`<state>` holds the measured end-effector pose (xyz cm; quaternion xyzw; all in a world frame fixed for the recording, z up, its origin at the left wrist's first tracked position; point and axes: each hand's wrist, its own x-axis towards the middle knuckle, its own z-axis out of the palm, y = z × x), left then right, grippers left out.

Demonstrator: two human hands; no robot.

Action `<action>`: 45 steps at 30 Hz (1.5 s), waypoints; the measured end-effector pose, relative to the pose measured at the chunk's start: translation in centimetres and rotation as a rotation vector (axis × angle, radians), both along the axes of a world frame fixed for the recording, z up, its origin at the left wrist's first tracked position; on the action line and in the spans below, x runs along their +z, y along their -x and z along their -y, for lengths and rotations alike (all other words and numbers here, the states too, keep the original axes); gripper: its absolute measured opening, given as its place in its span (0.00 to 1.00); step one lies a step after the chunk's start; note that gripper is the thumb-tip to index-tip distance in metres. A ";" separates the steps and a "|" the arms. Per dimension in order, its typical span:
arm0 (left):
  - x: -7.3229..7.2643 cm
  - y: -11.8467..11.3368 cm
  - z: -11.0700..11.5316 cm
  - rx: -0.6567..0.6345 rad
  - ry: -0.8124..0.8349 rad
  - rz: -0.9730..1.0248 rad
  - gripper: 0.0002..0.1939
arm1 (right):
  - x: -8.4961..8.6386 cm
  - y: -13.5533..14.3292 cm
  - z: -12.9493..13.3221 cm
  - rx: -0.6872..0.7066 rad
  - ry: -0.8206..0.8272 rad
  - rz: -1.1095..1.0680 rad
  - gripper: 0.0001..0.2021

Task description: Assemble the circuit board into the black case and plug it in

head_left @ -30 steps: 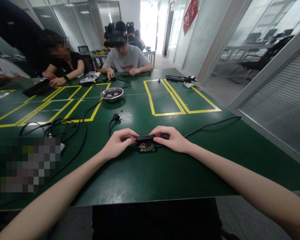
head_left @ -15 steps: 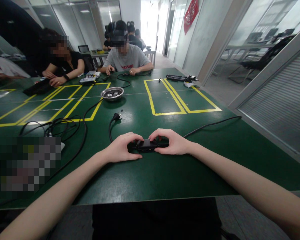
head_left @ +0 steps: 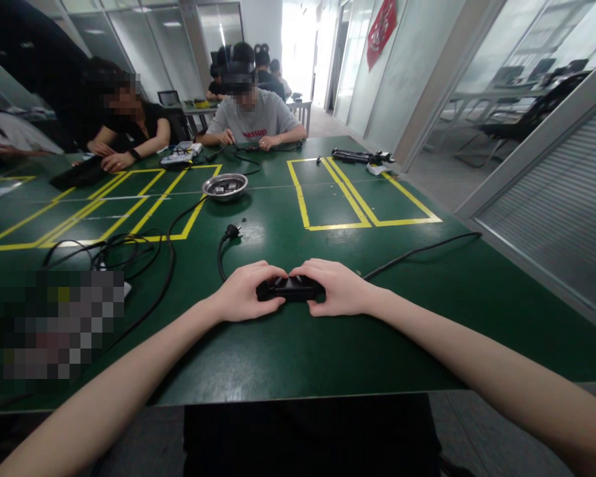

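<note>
A steel bowl stands toward the far part of the green table, with several small metallic parts lying in it. In front of the person, on the near part of the table, is a black adapter case, its dark cover over the base.

The left hand and right hand curl around the two ends of the case, each partly closed on it, with fingers on the far and top side and the thumb on the near side; the fingertips of the two hands almost meet.

One second ago the cover was held behind the base and a circuit board showed; now the cover hides the board. Across the table, the co-worker in the grey shirt has raised one hand from the tabletop.

The case's ends are lost inside the hands, and whether the cover is fully seated cannot be told. A black cable with a plug runs behind the left hand. An object at the lower left is pixelated beyond recognition, and the faces are blurred out.
</note>
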<state>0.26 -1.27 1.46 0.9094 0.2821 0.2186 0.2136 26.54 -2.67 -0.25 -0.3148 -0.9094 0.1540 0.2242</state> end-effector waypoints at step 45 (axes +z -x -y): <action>0.1 -1.0 0.8 -0.009 -0.404 -0.282 0.25 | 0.7 0.1 0.7 0.002 -0.343 0.149 0.18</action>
